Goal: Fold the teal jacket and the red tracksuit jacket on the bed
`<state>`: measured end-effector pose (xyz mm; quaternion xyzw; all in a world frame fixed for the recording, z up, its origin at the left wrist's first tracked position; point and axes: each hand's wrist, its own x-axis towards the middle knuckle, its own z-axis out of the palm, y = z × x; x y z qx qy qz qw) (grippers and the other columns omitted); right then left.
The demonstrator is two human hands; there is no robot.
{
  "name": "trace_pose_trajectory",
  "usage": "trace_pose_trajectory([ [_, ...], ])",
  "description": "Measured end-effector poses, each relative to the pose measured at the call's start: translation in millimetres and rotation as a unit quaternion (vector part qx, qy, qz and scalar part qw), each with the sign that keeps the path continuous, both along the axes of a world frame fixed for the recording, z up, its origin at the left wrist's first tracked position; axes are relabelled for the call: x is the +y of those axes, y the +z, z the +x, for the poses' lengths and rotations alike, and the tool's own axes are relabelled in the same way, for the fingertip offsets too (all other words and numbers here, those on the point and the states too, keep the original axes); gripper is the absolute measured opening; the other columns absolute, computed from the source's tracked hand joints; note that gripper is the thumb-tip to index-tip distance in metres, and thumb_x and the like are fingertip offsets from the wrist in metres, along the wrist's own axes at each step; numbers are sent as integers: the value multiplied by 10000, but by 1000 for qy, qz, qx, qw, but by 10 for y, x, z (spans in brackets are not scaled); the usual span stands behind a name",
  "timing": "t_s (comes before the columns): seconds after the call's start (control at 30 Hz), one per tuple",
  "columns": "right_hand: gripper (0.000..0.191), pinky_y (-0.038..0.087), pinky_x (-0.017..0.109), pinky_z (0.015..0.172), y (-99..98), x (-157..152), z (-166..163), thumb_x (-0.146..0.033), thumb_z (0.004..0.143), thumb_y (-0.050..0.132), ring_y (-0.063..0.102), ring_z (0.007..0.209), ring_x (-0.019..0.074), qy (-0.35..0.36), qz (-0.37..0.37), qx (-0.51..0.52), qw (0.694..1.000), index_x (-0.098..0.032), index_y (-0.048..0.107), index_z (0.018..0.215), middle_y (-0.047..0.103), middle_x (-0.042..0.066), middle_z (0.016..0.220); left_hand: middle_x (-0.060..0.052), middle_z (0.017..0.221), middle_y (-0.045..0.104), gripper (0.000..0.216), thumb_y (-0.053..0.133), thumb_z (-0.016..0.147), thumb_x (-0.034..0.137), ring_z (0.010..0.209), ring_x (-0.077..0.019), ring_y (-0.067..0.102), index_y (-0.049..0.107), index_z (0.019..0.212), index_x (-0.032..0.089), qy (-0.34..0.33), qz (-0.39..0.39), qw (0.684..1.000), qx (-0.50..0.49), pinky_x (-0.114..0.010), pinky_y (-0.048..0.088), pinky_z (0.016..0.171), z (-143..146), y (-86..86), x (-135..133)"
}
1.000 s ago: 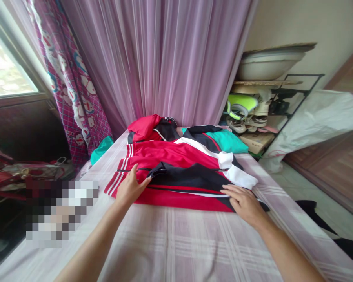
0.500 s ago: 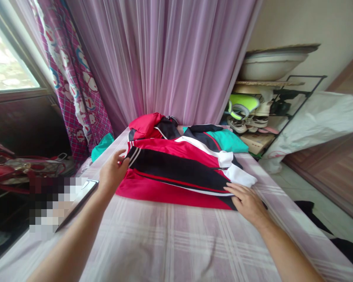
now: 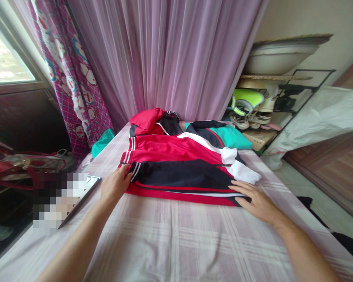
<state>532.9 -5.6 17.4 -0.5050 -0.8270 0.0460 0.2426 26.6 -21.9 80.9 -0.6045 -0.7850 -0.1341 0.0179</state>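
Observation:
A red, black and white track jacket (image 3: 170, 150) lies spread across the bed, with one black sleeve (image 3: 179, 174) laid over its red front part. My left hand (image 3: 117, 183) is closed at the white-striped cuff, thumb and fingers at its edge. At the sleeve's other end, my right hand (image 3: 254, 199) rests with fingers stretched out on the black cloth near the white collar (image 3: 244, 172). Its fingers are apart and grip nothing.
Behind the jacket are a red and black garment (image 3: 148, 120) and a teal and black one (image 3: 231, 136). A phone (image 3: 80, 199), partly pixelated, lies by my left forearm on the checked bedsheet (image 3: 176, 243). A shoe rack (image 3: 282, 105) stands at the right, a purple curtain (image 3: 188, 58) behind.
The black sleeve has come down flatter and nearer to me, covering more of the red cloth. My left hand has moved down with the cuff; the right fingers have spread. The view has shifted slightly.

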Motion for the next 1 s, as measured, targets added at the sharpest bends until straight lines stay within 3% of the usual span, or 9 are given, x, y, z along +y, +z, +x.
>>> trace_pose_trajectory([
  [0.13,337,528,451,1040,312,72,-347,-375,915,514,657,1181,265,-2,13,57,998,-281,759,1126,710,73,1266,-102,1331,657,423,439,954,389,1193,-293,617,632,1301,243,-91,96,990,53,-430,483,1004,212,3,6],
  [0.27,391,491,456,1072,566,258,-1348,-349,968,453,645,1194,254,27,31,70,997,-234,698,1251,703,94,1279,-93,1391,634,428,407,983,400,1355,-299,503,662,1282,231,-205,74,974,57,-509,317,1170,611,-101,185],
  [0.4,505,314,484,1195,506,424,-2361,-388,1001,426,421,1430,246,93,-31,-14,995,-211,505,1467,479,104,1541,-131,1515,511,515,456,962,460,1449,-331,393,581,1396,214,-215,-4,974,77,-596,189,1205,818,-299,353],
  [0.5,575,215,541,1218,363,510,-2627,-468,1017,378,306,1493,263,83,-108,-58,989,-170,440,1506,369,124,1606,-122,1540,478,543,441,963,492,1459,-325,380,542,1435,241,-221,-18,970,99,-608,157,1207,788,-403,388],
  [0.6,598,180,546,1222,264,584,-2432,-493,1023,343,253,1514,263,55,-133,-77,987,-171,418,1521,320,126,1628,-111,1543,477,543,430,967,499,1455,-323,387,538,1440,256,-229,-13,967,111,-605,169,1203,742,-424,384],
  [0.77,615,162,533,1226,207,657,-1716,-480,1027,294,234,1521,271,-50,-148,-129,979,-173,369,1555,267,123,1646,-113,1555,456,570,400,978,509,1466,-328,367,514,1463,232,-227,-27,967,112,-612,161,1206,758,-387,378],
  [0.9,593,201,526,1219,153,582,-1187,-425,1029,269,264,1512,268,-118,-126,-153,973,-170,376,1554,294,117,1635,-96,1567,440,585,384,984,531,1477,-318,348,493,1479,239,-220,-40,968,117,-596,145,1218,768,-372,372],
  [1.0,580,209,501,1222,145,501,-843,-369,1021,293,309,1494,267,-127,-112,-165,972,-130,398,1540,351,137,1607,-91,1575,426,592,378,988,538,1481,-318,340,483,1486,234,-222,-45,966,120,-598,149,1215,767,-369,366],
])
